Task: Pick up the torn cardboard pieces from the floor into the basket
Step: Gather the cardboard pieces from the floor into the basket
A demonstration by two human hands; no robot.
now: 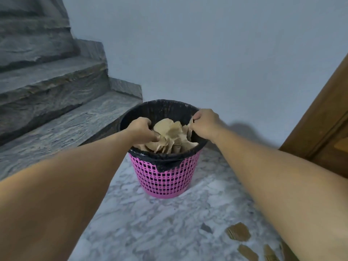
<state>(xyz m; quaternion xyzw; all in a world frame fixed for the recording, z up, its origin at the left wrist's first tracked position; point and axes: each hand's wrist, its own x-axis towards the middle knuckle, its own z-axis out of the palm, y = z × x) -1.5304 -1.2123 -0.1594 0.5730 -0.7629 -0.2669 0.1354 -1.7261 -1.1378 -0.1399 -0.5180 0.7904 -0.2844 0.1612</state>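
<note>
A pink lattice basket (165, 178) lined with a black bag stands on the marble floor. Torn brown cardboard pieces (170, 132) fill it up to the rim. My left hand (142, 129) reaches over the near left rim and grips cardboard in the pile. At the right rim my right hand (204, 122) pinches a thin cardboard piece (190, 127) with curled fingers. A few more torn cardboard pieces (238, 231) lie on the floor at the lower right, beside my right forearm.
Grey stone stairs (47, 95) rise at the left, their bottom step close to the basket. A wooden door (323, 125) stands at the right. A pale wall is behind the basket. The marble floor (150, 223) stretches in front.
</note>
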